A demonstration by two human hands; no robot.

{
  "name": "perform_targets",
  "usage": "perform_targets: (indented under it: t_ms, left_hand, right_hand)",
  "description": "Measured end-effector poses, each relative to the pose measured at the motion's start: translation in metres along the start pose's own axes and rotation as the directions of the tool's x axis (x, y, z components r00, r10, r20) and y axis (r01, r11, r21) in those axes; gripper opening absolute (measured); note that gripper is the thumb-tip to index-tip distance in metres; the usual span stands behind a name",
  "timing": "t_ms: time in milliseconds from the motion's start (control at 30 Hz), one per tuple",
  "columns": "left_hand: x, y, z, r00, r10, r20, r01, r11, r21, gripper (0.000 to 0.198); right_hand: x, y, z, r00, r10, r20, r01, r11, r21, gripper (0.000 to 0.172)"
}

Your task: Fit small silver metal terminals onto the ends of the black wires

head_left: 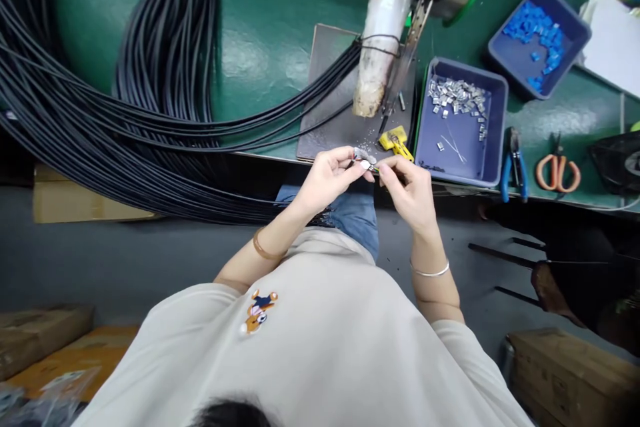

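At the table's front edge my left hand (327, 180) is closed on the end of a black cable, where grey, foil-like material (364, 155) shows above the fingertips. My right hand (411, 192) pinches thin wires at that cable end, close to the left fingertips. The fingers partly hide these small parts. Just beyond the right hand lies a yellow tool (396, 141), perhaps a wire stripper. A dark board (325, 77) lies under the work area, with small scraps on it.
Black cables (170, 47) drape across the left side. A wrapped machine arm (375, 47) overhangs the board. To the right are a bin of metal connectors (425, 147), a bin of blue parts (510, 60), blue-handled pliers (514, 163) and orange-handled scissors (557, 172). Cardboard boxes (575, 373) stand below.
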State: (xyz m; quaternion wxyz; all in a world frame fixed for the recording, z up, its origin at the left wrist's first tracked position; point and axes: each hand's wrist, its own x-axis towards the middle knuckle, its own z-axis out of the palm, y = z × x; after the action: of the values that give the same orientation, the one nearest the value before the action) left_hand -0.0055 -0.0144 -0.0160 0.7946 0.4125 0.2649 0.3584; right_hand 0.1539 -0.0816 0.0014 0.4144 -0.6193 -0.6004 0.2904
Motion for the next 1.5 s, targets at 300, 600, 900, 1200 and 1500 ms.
perform_targets:
  t_ms: [300, 600, 900, 1200, 1500]
  left_hand:
    - [0.011, 0.002, 0.003, 0.998, 0.023, -0.054, -0.028, 0.995, -0.099, 0.027]
    - [0.013, -0.001, 0.002, 0.994, 0.099, -0.039, -0.100, 0.995, -0.017, 0.026]
    - [0.019, 0.000, 0.003, 0.991, 0.126, -0.054, -0.126, 0.992, 0.000, 0.028]
    - [0.012, 0.004, 0.006, 0.990, 0.071, -0.125, -0.076, 0.997, -0.033, 0.027]
    - [-0.019, 0.000, 0.011, 0.997, -0.077, 0.018, 0.076, 0.997, 0.013, 0.029]
  right_hand:
    - [0.006, 0.002, 0.007, 0.990, 0.083, -0.112, -0.070, 0.991, 0.112, 0.014]
    - [0.013, -0.007, 0.006, 0.982, 0.118, -0.151, -0.107, 0.991, 0.076, 0.012]
    - [0.014, -0.011, 0.011, 0.972, 0.103, -0.212, -0.104, 0.995, 0.009, 0.015]
    - [0.009, -0.011, 0.023, 0.950, 0.089, -0.299, -0.088, 0.996, 0.016, 0.012]
    - [-0.015, -0.021, 0.037, 0.897, -0.027, -0.441, 0.020, 1.000, -0.019, 0.005]
